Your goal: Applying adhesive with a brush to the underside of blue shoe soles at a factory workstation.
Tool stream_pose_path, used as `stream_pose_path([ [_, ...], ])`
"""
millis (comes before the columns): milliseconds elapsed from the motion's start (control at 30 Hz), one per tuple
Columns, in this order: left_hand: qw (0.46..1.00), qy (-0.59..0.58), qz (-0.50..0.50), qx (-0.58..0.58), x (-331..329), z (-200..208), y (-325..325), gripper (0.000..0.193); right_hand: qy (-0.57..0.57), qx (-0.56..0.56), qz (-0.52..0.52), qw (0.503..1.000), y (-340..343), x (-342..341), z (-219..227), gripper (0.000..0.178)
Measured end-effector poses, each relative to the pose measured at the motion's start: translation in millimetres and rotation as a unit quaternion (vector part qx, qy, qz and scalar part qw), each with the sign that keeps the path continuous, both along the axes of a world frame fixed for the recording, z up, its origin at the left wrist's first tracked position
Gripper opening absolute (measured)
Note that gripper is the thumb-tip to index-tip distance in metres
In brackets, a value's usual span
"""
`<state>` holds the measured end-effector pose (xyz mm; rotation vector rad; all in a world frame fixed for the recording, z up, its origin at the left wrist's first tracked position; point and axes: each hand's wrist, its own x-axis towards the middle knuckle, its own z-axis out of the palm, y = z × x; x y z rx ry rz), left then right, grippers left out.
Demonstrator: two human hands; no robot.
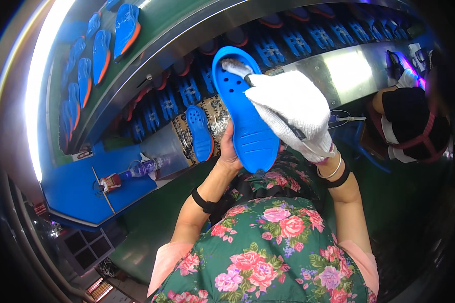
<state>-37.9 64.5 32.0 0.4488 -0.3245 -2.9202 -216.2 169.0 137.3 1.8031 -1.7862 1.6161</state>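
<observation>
My bare left hand (229, 149) holds a blue shoe insole (250, 129) from underneath, near its lower left edge. The insole is tilted up in front of me, with dark holes in its far part and shallow grooves lower down. In a white knitted glove, my right hand (294, 108) is closed around a brush, most of whose handle it hides. The brush's pale bristles (235, 66) lie on the far end of the insole. Left of it, a smaller blue insole (199, 134) rests on a cardboard piece (216, 115) wrapped in clear tape.
Blue insoles with orange edges (101, 55) lie on a green belt (159, 17) at upper left, beyond a metal rail. More blue pieces (270, 53) line the far side. A blue board (78, 194) carries a bottle (145, 166) and stick. Another person (409, 121) is at right.
</observation>
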Motion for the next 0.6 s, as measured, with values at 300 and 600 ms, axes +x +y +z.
stream_pose_path([
  [300, 0.991, -0.074, 0.012, -0.114, 6, -19, -5, 0.081, -0.023, 0.028, 0.037, 0.999, 5, 17, -20, 0.036],
  [600, 0.991, 0.007, 0.071, -0.112, -17, 1, -9, 0.096, -0.085, 0.016, 0.042, 0.995, 6, 39, -30, 0.030],
])
